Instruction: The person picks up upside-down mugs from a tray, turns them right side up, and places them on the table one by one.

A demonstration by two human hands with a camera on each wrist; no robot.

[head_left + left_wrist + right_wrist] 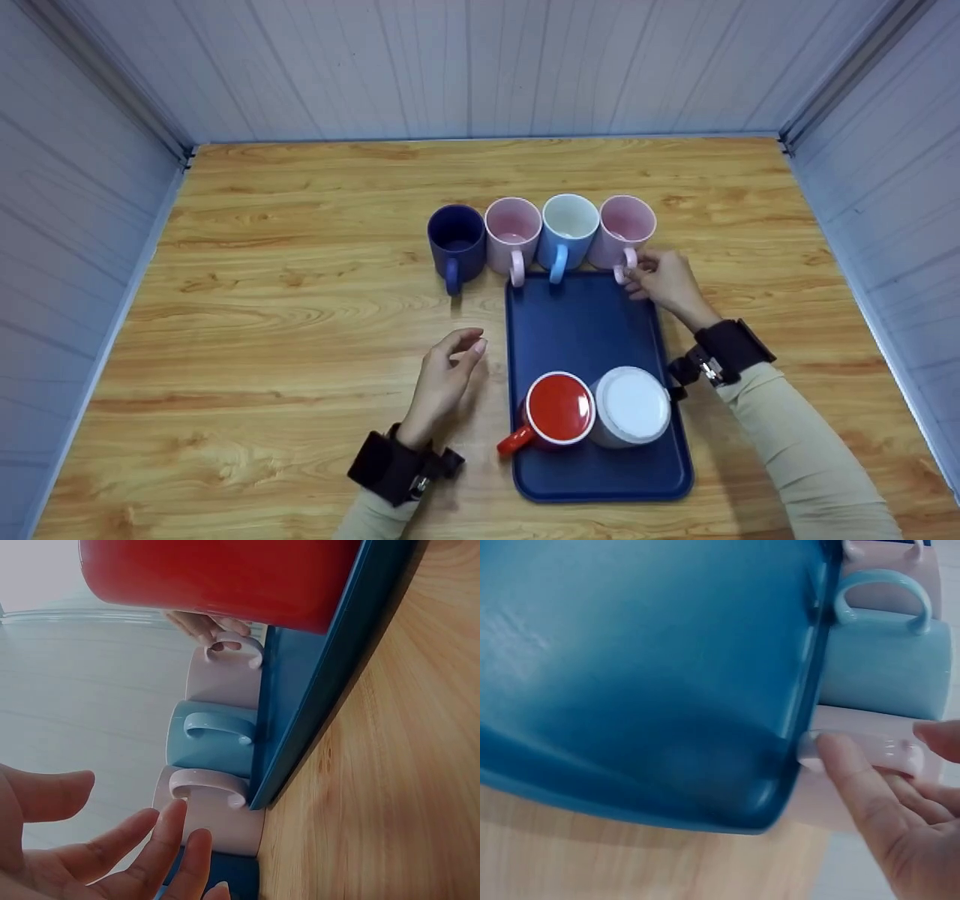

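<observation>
My right hand [666,281] is at the handle of the rightmost pink mug [628,217]; in the right wrist view its fingers lie over and behind that handle [885,754]. This mug ends a row that also has a light blue mug [570,217], another pink mug [513,225] and a dark blue mug [456,232], all upright with handles toward me. Left of the blue tray [577,322], my left hand [448,375] hovers with loosely bent fingers and holds nothing.
A red mug [559,409], its handle over the tray's left edge, stands beside an upside-down white mug [634,405] on the tray's near half. The row of mugs is close along the tray's far edge. Panel walls [465,67] border the wooden table [262,300].
</observation>
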